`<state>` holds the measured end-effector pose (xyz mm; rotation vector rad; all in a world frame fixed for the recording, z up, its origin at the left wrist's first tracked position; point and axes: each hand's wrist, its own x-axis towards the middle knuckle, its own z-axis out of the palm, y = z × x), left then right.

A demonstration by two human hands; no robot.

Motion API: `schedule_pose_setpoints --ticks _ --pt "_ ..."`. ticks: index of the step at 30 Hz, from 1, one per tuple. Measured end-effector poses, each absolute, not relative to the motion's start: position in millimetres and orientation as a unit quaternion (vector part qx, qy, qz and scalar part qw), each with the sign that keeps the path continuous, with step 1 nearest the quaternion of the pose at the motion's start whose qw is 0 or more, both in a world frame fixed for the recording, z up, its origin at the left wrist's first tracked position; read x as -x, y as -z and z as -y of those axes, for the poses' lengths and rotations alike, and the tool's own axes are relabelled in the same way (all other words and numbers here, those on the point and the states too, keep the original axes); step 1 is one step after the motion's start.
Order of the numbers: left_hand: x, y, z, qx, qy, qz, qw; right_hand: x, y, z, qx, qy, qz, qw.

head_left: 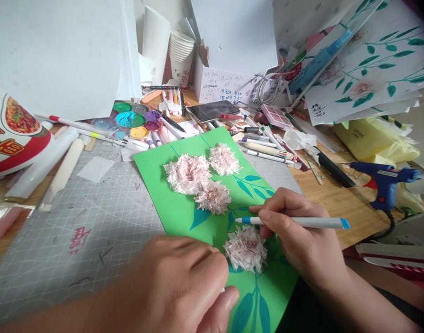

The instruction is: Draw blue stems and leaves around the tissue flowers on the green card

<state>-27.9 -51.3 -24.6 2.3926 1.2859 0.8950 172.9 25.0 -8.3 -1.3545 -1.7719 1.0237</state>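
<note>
1. Green sheet (152,169) lies over the grey cutting mat (121,199), most of which shows at 9 o'clock; sheet's middle = clock hub for all dirs below.
2. Step in hand, as I judge it: inking teal leaves + stems around the flowers. Marker (312,223) has its tip by a teal leaf (230,219), just beyond the lower paper flower (246,248), which sits btwn 4 and 5. Tip on paper or just over it? Can't tell.
3. Next move prob. calls for a short, light stroke, w/ the nib clear of those ruffled petals; they look easy to crush or smudge.
4. R hand (298,226), at 3 o'clock: thumb + fingers clamped on the marker toward its tip end. Barrel's nearly level, nib aimed at 9, blue butt end at 3. Forearm comes in from 4.
5. L hand (184,282), at 7: knuckles up, fingers curled in, bit blurred, over the sheet's near-left edge; forearm from 8. Pale sliver (222,290) shows by the thumb; can't tell what it is or if I'm gripping it. Prob. steadying the sheet.
6. Trio of paper flowers (189,173) bunched btwn 11 and 12. Off the sheet: paint blobs (125,119) btwn 10 and 11, glue gun (385,178) near 3.
</note>
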Motion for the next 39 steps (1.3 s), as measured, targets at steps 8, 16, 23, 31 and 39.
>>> schedule_pose_setpoints --ticks 8,16,23,31,39 --pt "28.1 30.0 49.3 -0.824 -0.316 -0.451 0.136 -170.1 7.6 -26.4 0.539 -0.351 0.687 0.337" --pt "28.4 29.5 50.2 -0.841 -0.31 -0.419 0.145 -170.2 6.7 -26.8 0.543 -0.359 0.68 0.339" --pt "26.5 31.5 48.6 -0.844 -0.316 -0.41 0.143 -171.9 7.5 -25.4 0.538 -0.375 0.678 0.332" --pt "28.4 28.9 49.4 -0.84 -0.311 -0.421 0.143 -171.5 7.5 -24.3 0.528 -0.373 0.688 0.33" --pt "28.4 30.3 46.9 -0.848 -0.299 -0.415 0.141 -171.3 7.2 -23.8 0.529 -0.361 0.695 0.326"
